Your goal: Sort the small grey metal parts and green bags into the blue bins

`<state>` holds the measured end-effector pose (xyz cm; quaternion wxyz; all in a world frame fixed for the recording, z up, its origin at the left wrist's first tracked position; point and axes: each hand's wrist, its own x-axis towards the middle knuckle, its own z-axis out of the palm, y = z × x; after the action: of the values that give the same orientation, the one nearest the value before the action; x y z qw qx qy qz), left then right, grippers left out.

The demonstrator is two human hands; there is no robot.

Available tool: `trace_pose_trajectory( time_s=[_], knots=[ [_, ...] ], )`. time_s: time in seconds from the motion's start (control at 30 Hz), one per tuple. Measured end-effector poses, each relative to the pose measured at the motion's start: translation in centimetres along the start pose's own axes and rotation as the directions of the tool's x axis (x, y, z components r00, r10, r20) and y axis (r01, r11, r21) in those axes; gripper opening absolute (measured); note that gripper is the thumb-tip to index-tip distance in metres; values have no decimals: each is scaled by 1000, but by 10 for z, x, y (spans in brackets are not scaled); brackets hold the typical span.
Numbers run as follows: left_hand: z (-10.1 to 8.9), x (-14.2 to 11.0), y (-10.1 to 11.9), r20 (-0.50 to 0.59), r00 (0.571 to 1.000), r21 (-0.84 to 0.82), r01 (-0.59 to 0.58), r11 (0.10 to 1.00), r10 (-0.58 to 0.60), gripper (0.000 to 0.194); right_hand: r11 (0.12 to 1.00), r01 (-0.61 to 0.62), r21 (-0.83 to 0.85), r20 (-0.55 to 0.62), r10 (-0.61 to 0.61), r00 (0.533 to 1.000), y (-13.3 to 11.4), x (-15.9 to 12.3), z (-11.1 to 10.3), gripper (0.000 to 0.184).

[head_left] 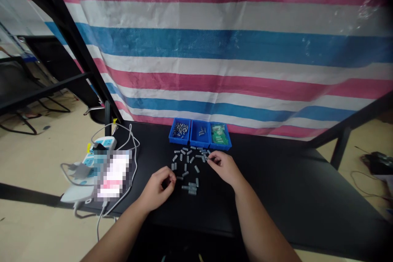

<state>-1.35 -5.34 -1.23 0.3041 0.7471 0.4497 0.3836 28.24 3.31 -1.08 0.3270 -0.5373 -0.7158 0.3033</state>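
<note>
Several small silver metal cylinders [197,168] lie scattered on the black table between my hands. My right hand [225,167] is at the right edge of the scatter, thumb and forefinger pinched on a small metal cylinder [206,158] among others close by. To the left, my left hand [158,187] rests low over the table with its fingers curled; whatever they may hold is hidden. One cylinder [179,178] lies just beyond its fingertips. Nearer to me, a few cylinders [192,188] sit close together in a small group.
Three blue bins stand behind the scatter: one with small metal screw-like parts [180,129], one with a few cylinders [202,131], one with green board-like pieces [219,134]. A white power strip [84,172] with cables and a blurred-out screen [113,175] are at left. A striped sheet [215,61] hangs behind.
</note>
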Motion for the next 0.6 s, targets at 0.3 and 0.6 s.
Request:
trace_pose_trajectory(
  time_s=[0.3,0.6],
  knots=[
    [0,1,3,0,1000,-14,1,1000,-1,8,958,-74,276,331,-22,943,-10,-5,-1,26],
    [-1,1,3,13,1000,-9,5,1000,-5,8,752,-148,643,12,184,983,-15,4,11,54]
  ],
)
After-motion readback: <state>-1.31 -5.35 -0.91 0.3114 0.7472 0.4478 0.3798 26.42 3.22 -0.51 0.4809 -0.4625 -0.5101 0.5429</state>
